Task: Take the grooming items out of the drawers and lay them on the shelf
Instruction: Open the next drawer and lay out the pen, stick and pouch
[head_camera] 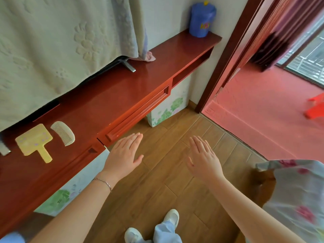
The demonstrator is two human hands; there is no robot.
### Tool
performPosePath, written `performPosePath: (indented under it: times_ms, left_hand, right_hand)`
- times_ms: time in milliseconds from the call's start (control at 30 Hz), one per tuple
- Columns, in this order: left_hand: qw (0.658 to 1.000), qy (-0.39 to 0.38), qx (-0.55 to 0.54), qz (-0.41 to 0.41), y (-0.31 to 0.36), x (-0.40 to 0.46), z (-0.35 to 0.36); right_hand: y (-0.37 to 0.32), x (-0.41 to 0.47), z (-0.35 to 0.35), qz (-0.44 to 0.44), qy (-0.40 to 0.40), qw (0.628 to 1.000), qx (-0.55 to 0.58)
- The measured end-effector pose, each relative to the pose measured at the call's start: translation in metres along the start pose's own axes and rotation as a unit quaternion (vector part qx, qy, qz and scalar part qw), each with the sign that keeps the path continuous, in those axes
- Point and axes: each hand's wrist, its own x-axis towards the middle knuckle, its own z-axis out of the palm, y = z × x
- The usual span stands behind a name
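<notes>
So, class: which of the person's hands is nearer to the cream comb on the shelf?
Left. The left hand hovers just off the shelf edge, right of the comb; the right hand is farther out over the floor.

Blue container [201, 20], draped cloth [52, 41]

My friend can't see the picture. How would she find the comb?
Look at the long red shelf under the hanging cloth, near its left end. The comb lies beside a yellow paddle mirror; it is the pale, curved one with fine teeth and no handle.
</notes>
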Motion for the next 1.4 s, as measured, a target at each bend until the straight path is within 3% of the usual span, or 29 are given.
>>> performPosePath:
  times_ms: [433, 767, 1167, 1400]
  left_hand:
    - [0.998, -0.002, 0.028, -0.064, 0.016, 0.037, 0.004]
    - [0.99, 0.011, 0.047, -0.132, -0.01, 0.077, 0.015]
    - [0.957, 0.033, 0.039, -0.287, -0.054, 0.118, 0.013]
    - [0.936, 0.035, 0.039, -0.347, -0.058, 0.117, 0.009]
  right_hand:
    - [0.052, 0.051, -0.001, -0.075, -0.014, 0.997, 0.031]
    - [0.065, 0.127, 0.002, -0.128, -0.018, 0.992, 0.015]
    - [0.029, 0.277, -0.016, -0.296, -0.037, 0.954, -0.03]
    - [0.002, 0.321, -0.013, -0.372, -0.036, 0.927, -0.03]
